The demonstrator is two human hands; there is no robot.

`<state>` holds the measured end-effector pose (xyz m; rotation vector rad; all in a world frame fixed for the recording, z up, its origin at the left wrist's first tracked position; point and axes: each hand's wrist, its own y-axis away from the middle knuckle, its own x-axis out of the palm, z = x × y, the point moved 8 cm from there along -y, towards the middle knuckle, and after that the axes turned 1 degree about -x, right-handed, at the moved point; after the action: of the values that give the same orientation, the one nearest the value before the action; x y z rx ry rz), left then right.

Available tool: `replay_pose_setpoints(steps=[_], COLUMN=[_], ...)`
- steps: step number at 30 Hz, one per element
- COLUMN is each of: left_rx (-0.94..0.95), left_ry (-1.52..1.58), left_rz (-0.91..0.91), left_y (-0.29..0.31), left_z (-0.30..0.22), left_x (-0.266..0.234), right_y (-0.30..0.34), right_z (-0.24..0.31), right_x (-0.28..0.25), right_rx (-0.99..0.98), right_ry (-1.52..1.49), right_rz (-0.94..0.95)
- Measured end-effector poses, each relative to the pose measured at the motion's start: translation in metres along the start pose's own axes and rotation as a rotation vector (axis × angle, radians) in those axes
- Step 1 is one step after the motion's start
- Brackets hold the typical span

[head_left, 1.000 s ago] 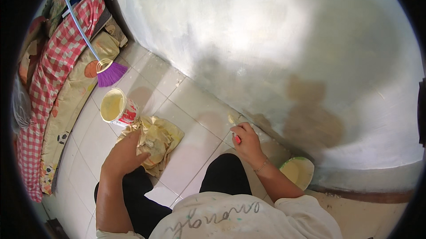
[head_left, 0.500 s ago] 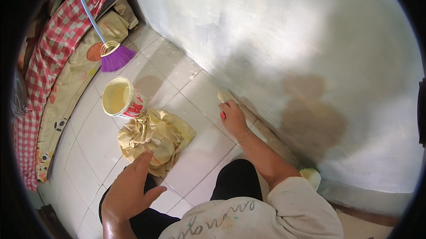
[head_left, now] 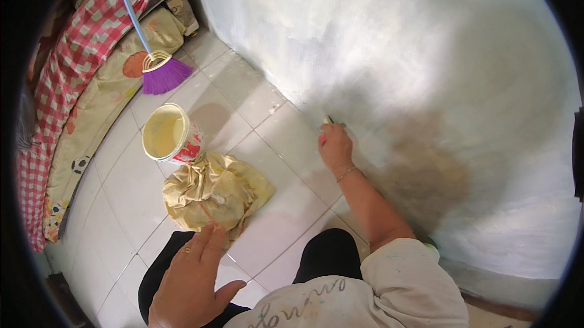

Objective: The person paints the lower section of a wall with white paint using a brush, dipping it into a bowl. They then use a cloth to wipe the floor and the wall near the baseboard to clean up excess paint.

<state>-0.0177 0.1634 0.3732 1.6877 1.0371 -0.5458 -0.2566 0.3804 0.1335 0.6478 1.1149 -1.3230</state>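
My right hand (head_left: 337, 149) is closed around a paintbrush (head_left: 327, 120) with a reddish handle. The pale bristles are at the lower part of the white-grey wall (head_left: 389, 30), just above the floor; whether they touch it is hard to tell. My left hand (head_left: 190, 282) hangs over my knee with nothing in it, fingers stretched out and thumb apart. Beyond it a crumpled, yellowish cloth (head_left: 210, 197) lies on the floor. Against the cloth stands a white and red bucket (head_left: 193, 144), with cream-coloured paint inside.
Pale tiles (head_left: 267, 173) cover the floor, paint-spotted along the wall. A broom with purple bristles (head_left: 167, 76) leans at the far left. Beside it lie a patterned mattress (head_left: 100, 118) and a red-and-white checked cloth (head_left: 91, 42). Shadows fall on the wall.
My right hand has moved with the paintbrush from near the floor edge rightward and up to the wall. My left hand has dropped slightly lower and to the right.
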Motion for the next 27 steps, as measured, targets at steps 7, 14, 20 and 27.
replay_pose_setpoints(steps=[7,14,20,27], left_rx=[0.065,0.128,0.236,0.267], left_ry=[0.011,-0.003,-0.003,-0.031], left_rz=[0.0,-0.043,-0.07,-0.107], left_y=[-0.004,0.018,0.023,0.031], left_z=[-0.007,-0.014,-0.024,-0.019], left_x=[0.005,-0.001,0.005,0.001], right_y=[0.016,0.033,0.075,0.028], right_z=[-0.04,0.005,0.045,-0.007], right_x=[0.02,-0.152,-0.16,-0.067], right_rx=[-0.09,-0.116,-0.212,-0.168], right_ry=[0.026,-0.17,-0.041,0.011], right_rz=[0.247,-0.084,0.075,0.236])
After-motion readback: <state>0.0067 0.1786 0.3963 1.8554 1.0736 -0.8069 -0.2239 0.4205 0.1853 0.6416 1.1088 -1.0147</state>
